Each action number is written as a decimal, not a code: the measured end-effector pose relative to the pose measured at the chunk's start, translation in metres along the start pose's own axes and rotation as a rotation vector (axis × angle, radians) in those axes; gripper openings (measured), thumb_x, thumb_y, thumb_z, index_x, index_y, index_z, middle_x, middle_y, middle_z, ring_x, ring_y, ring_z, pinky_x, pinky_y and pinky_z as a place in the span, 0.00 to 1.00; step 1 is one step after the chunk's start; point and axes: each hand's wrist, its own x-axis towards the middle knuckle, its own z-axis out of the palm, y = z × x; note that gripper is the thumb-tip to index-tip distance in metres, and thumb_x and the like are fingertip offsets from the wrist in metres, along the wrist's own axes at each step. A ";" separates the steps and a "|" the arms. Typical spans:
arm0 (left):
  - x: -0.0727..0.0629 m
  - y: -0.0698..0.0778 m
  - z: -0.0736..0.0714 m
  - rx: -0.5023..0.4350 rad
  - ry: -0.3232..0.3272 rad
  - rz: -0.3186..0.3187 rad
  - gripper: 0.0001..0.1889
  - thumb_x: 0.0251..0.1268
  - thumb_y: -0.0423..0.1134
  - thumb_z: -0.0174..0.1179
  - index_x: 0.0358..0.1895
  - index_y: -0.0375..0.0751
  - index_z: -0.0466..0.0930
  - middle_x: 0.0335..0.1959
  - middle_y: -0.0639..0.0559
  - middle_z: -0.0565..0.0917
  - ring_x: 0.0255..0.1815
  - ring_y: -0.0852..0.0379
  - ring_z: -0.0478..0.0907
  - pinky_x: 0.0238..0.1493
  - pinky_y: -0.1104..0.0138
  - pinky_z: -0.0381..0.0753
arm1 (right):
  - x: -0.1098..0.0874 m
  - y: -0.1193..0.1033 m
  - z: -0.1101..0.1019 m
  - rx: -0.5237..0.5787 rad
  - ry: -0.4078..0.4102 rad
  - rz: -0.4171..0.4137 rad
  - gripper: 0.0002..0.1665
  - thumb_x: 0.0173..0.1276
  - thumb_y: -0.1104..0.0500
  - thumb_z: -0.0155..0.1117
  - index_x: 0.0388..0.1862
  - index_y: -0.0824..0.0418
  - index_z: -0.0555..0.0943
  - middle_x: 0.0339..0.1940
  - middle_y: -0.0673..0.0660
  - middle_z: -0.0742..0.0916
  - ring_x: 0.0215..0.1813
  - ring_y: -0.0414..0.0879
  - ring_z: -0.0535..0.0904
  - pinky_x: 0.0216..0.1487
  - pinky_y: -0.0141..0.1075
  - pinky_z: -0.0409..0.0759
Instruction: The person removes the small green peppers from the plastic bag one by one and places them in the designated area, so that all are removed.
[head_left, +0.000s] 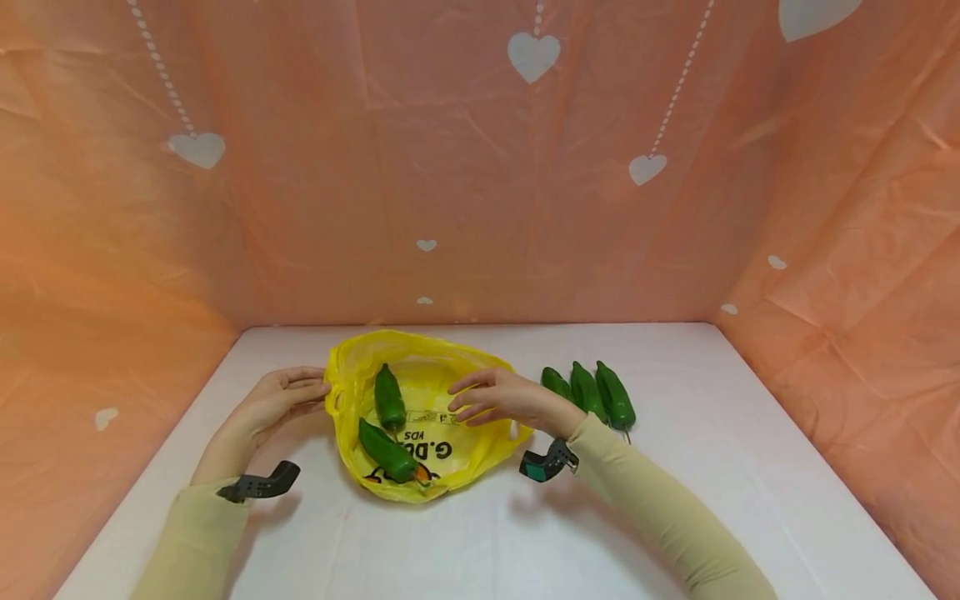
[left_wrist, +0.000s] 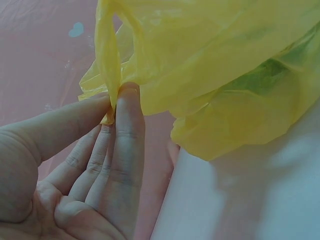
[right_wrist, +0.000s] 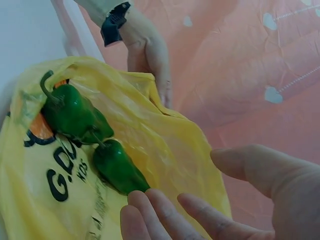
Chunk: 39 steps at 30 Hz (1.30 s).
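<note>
A yellow plastic bag (head_left: 457, 450) lies on the white table with its mouth spread wide. Inside it are two green peppers, one upper pepper (head_left: 389, 398) and one lower pepper (head_left: 387, 451), beside dark printed letters. My left hand (head_left: 277, 402) pinches the bag's left edge between thumb and fingers, as the left wrist view shows near the bag handle (left_wrist: 107, 55). Over the bag's right side hovers my right hand (head_left: 498, 398), fingers spread and holding nothing. In the right wrist view its fingertips (right_wrist: 142, 212) appear close to a pepper (right_wrist: 119, 166).
Three more green peppers (head_left: 588, 393) lie side by side on the table, right of the bag and partly behind the right forearm. Orange-pink cloth with white hearts (head_left: 480, 183) encloses the back and sides of the table (head_left: 420, 550).
</note>
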 end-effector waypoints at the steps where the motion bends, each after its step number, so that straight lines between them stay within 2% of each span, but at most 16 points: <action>1: 0.000 0.000 0.000 0.001 0.000 0.000 0.29 0.65 0.36 0.62 0.61 0.19 0.65 0.40 0.56 0.85 0.40 0.61 0.83 0.44 0.68 0.83 | 0.001 0.002 0.002 0.006 -0.004 0.004 0.26 0.72 0.59 0.58 0.64 0.72 0.70 0.56 0.70 0.79 0.57 0.65 0.75 0.58 0.51 0.75; 6: 0.000 -0.002 0.000 0.015 -0.012 0.000 0.29 0.66 0.36 0.61 0.62 0.18 0.63 0.40 0.56 0.84 0.40 0.61 0.83 0.44 0.68 0.83 | 0.007 0.009 0.012 0.023 -0.018 0.019 0.25 0.71 0.60 0.59 0.62 0.73 0.72 0.54 0.67 0.80 0.56 0.63 0.77 0.57 0.51 0.77; 12: 0.000 -0.003 0.000 0.010 -0.020 0.002 0.30 0.66 0.36 0.61 0.62 0.18 0.63 0.40 0.54 0.84 0.40 0.60 0.83 0.45 0.67 0.83 | 0.013 0.014 0.023 -0.009 -0.031 0.036 0.24 0.70 0.60 0.60 0.60 0.73 0.74 0.53 0.61 0.82 0.54 0.60 0.79 0.55 0.48 0.79; 20: 0.001 -0.003 -0.001 0.012 -0.011 0.007 0.28 0.66 0.36 0.61 0.61 0.18 0.65 0.40 0.55 0.84 0.40 0.60 0.83 0.45 0.67 0.83 | 0.017 0.016 0.034 -0.032 -0.046 0.046 0.25 0.70 0.57 0.61 0.60 0.70 0.75 0.51 0.65 0.83 0.51 0.59 0.80 0.53 0.47 0.80; 25: 0.001 -0.003 0.000 0.011 -0.013 0.006 0.28 0.66 0.36 0.61 0.61 0.18 0.64 0.40 0.55 0.84 0.40 0.60 0.83 0.45 0.67 0.83 | 0.021 0.014 0.039 0.003 -0.060 0.055 0.25 0.69 0.59 0.61 0.61 0.71 0.73 0.53 0.66 0.82 0.53 0.60 0.80 0.54 0.49 0.79; 39: 0.002 -0.004 0.000 0.021 -0.023 -0.001 0.30 0.67 0.37 0.60 0.63 0.18 0.62 0.42 0.54 0.83 0.40 0.59 0.83 0.46 0.66 0.82 | 0.035 0.019 0.048 -0.009 -0.048 0.089 0.23 0.73 0.56 0.56 0.60 0.70 0.75 0.49 0.65 0.84 0.49 0.58 0.82 0.50 0.46 0.82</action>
